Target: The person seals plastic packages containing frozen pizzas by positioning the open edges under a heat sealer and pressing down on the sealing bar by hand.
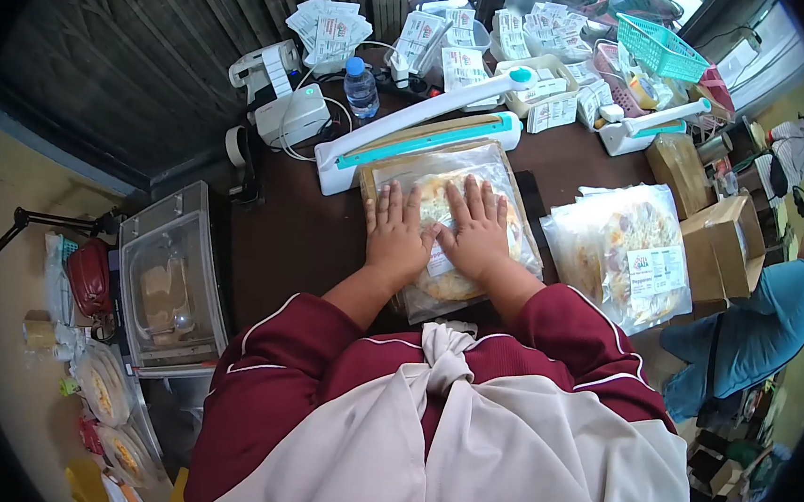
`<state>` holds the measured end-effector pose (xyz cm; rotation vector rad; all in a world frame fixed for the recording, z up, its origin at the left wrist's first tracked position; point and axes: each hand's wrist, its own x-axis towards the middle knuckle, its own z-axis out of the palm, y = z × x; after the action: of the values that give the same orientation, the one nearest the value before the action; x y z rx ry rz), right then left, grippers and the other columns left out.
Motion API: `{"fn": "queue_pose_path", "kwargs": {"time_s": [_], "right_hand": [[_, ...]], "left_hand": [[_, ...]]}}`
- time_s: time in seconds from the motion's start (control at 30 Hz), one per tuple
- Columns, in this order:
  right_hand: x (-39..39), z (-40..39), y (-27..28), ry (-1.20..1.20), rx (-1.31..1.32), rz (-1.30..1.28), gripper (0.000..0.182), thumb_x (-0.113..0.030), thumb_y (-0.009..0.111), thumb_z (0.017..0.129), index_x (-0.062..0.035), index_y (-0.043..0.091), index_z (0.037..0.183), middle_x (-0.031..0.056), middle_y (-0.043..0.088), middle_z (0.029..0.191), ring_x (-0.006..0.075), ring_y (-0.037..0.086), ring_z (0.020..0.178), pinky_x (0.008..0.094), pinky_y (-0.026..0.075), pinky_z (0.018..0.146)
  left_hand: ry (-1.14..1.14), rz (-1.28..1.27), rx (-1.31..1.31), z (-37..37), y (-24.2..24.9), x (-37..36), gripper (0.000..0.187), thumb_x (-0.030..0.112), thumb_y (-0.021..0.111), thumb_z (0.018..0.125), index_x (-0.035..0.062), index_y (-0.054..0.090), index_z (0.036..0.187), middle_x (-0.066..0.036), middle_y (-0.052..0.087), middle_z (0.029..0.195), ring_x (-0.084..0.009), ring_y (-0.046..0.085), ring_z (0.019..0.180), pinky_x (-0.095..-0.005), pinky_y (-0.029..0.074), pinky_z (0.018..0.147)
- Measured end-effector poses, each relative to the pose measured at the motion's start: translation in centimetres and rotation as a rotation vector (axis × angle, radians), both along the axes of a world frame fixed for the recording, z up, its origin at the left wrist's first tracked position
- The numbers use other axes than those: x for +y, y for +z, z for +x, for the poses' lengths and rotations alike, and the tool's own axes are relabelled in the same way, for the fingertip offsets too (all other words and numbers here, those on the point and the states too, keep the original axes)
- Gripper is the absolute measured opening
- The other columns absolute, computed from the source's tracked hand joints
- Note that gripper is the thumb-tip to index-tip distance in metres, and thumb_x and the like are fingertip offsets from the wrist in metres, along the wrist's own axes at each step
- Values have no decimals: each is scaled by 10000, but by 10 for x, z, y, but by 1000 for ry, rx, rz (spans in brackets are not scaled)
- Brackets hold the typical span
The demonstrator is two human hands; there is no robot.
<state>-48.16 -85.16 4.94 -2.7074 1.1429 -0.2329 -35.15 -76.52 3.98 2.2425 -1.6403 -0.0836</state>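
A clear plastic bag with a pizza [454, 194] inside lies flat on the dark table [299, 234], on a brown board. My left hand [395, 232] and my right hand [475, 228] both press palm-down on the bag, fingers spread, side by side. The bag's far end lies against the open white and teal heat sealer [421, 130], whose lid arm is raised. A white label shows on the bag between my hands.
A stack of bagged, labelled pizzas [624, 250] lies to the right, beside cardboard boxes [729, 234]. A water bottle [361, 87], a label printer [285, 114], label sheets [330, 28] and a teal basket [659, 47] crowd the back. A second sealer [653, 124] stands at back right. A clear bin [173, 280] sits at left.
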Motion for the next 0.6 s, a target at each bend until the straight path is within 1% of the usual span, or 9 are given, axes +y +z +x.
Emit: {"fn": "queue_pose_path", "kwargs": {"time_s": [0.1,0.2,0.23,0.33,0.43,0.47,0.53,0.57,0.6], "right_hand": [[-7,8,4,7,-2,-76,673,-463,429,872,-152,255,1443,174,180,1501,376,110,1393,514,48,1112],[-24,19,-4,61,-78,-67,679,-442,430,870,-122,251,1441,166,192,1499,360,122,1394,504,57,1115],[-29,22,-4,67,-72,-68,684,-457,415,875,-113,249,1441,163,192,1500,353,116,1397,499,45,1117],[-41,30,-5,79,-59,-69,696,-489,385,883,-95,247,1440,156,196,1500,339,106,1401,488,22,1121],[-49,37,-3,88,-62,-70,694,-485,400,878,-92,262,1433,158,215,1492,348,124,1395,495,39,1118],[-50,39,-2,91,-67,-73,692,-479,414,874,-89,271,1428,160,229,1487,354,139,1390,500,56,1116],[-53,43,-1,93,-64,-76,689,-493,419,875,-88,292,1418,160,248,1478,360,150,1385,506,71,1112],[-54,45,-1,88,-38,-59,693,-500,399,878,-89,282,1424,156,238,1484,351,134,1390,499,52,1115],[-55,48,2,83,-11,-42,698,-508,380,881,-90,272,1429,151,227,1489,342,118,1396,492,33,1118]], "left_hand": [[59,29,13,7,-2,-8,667,430,402,918,-1,260,1406,-257,220,1457,-376,176,1373,-519,51,1109],[78,43,27,17,-3,-22,699,455,396,912,-12,245,1409,-257,194,1467,-362,138,1386,-522,19,1108],[81,49,34,20,-4,-26,711,465,394,909,-12,239,1412,-255,183,1472,-356,121,1392,-523,6,1108],[101,5,-7,27,-2,-37,691,432,443,893,-17,278,1392,-251,217,1459,-365,198,1364,-524,69,1107],[198,-132,-91,35,18,-47,656,387,504,868,2,329,1370,-247,315,1398,-369,325,1288,-510,189,1080],[233,-351,-215,39,28,-54,564,347,561,827,44,439,1286,-211,451,1252,-354,449,1141,-483,325,985],[216,-414,-222,62,37,-74,417,335,561,828,74,530,1152,-171,524,1105,-342,506,1027,-469,384,876],[207,-444,-225,73,40,-83,351,329,560,829,88,575,1084,-151,561,1032,-336,535,970,-463,414,822],[228,-391,-230,82,40,-94,293,319,553,827,91,588,1009,-138,571,982,-331,544,930,-463,424,795]]}}
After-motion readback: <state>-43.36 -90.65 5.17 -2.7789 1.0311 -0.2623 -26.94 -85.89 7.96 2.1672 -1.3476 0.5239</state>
